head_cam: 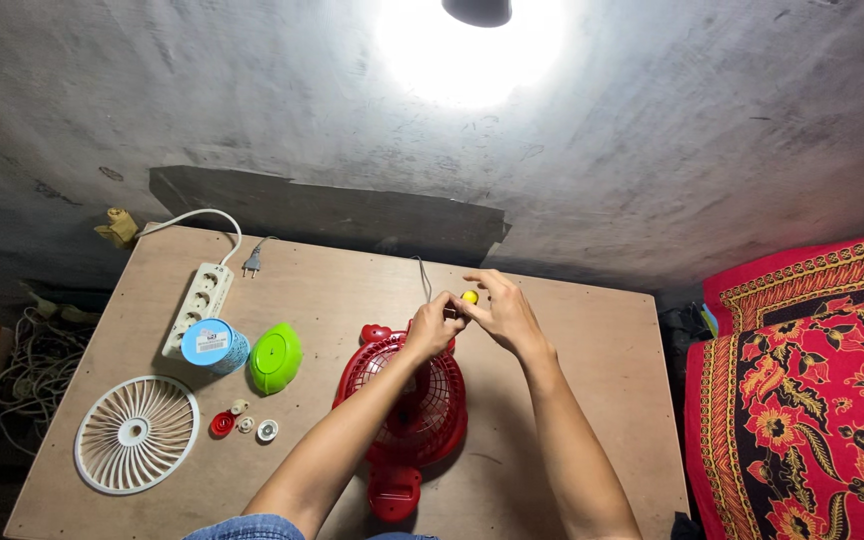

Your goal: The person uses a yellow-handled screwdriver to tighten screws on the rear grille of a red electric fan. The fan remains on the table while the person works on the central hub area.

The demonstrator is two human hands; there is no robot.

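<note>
A red fan housing with a wire grille [422, 410] lies on the plywood table [592, 360], its base toward me. Above its top edge my left hand [434, 328] and my right hand [497, 308] meet, fingers pinched together around a small yellow-tipped tool or part [469, 297]. What exactly each hand grips is too small to tell. A thin grey wire [423, 275] runs up from the hands toward the table's back edge.
Left of the fan lie a lime green dome cover [275, 358], a white fan grille [137, 433], a blue-capped tub [215, 345], a white power strip [198, 302] and small round parts [244, 422]. Red patterned cloth [802, 380] sits at the right. A lamp glares above.
</note>
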